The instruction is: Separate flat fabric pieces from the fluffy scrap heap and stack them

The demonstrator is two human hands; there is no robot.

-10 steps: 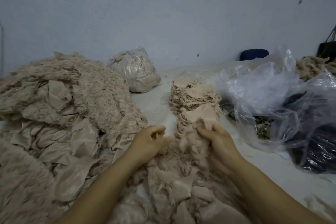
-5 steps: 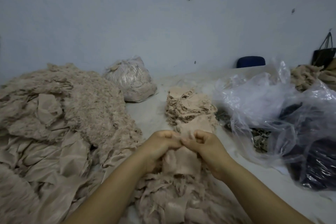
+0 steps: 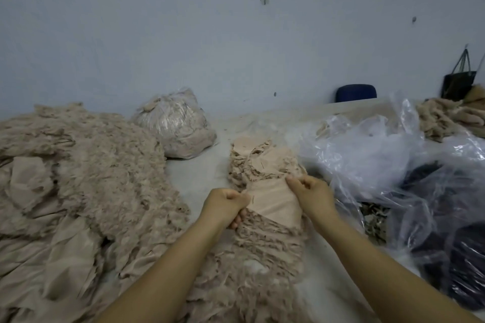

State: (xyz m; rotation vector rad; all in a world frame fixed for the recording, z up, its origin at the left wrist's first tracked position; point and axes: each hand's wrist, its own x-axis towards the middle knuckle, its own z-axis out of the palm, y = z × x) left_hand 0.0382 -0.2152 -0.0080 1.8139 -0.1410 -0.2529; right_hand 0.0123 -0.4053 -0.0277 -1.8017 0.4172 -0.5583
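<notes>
Left hand point(image 3: 225, 204) and right hand point(image 3: 311, 191) both clenched on the top corners of a flat beige fabric piece point(image 3: 273, 204), stretched between them just above the near scrap pile point(image 3: 262, 257); fingertips mostly tucked under the cloth, exact pinch hard to make out. Directly beyond, touching the piece's far edge, the stack of flat pieces point(image 3: 258, 162) on the pale counter point(image 3: 199, 178). To the left, the large fluffy scrap heap point(image 3: 105, 178), cut off by the frame edge, with smooth lining cloth point(image 3: 60, 257) spilling below. Behind, a tied clear bag of scraps point(image 3: 178, 126). To the right, crumpled clear plastic point(image 3: 380, 155) veiling dark contents, unidentifiable. Far right, more fluffy fabric point(image 3: 446, 118), partly cropped, and a dark hanging bag point(image 3: 458, 84).
</notes>
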